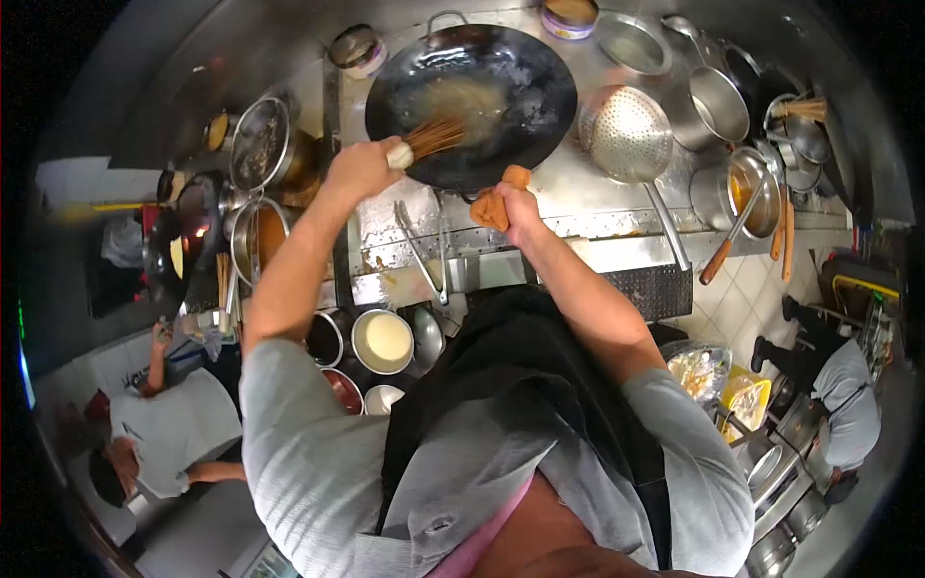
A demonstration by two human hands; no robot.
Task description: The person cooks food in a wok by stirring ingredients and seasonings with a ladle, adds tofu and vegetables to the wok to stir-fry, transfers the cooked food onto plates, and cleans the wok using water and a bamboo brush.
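A large black wok sits on the steel cooktop, with a little cloudy liquid in its bottom. My left hand is closed around the pale bound end of a bamboo wok brush, whose bristles lie inside the wok at its near left side. At the wok's near rim, my right hand is closed on an orange-brown cloth. The cloth covers the near handle, which is mostly hidden. Metal tongs lie on the counter below the wok, between my forearms.
To the right rests a perforated strainer ladle, its handle pointing toward me. Steel pots stand farther right. A bowl of cream-coloured liquid is near my left elbow. One co-worker is at left, another at right.
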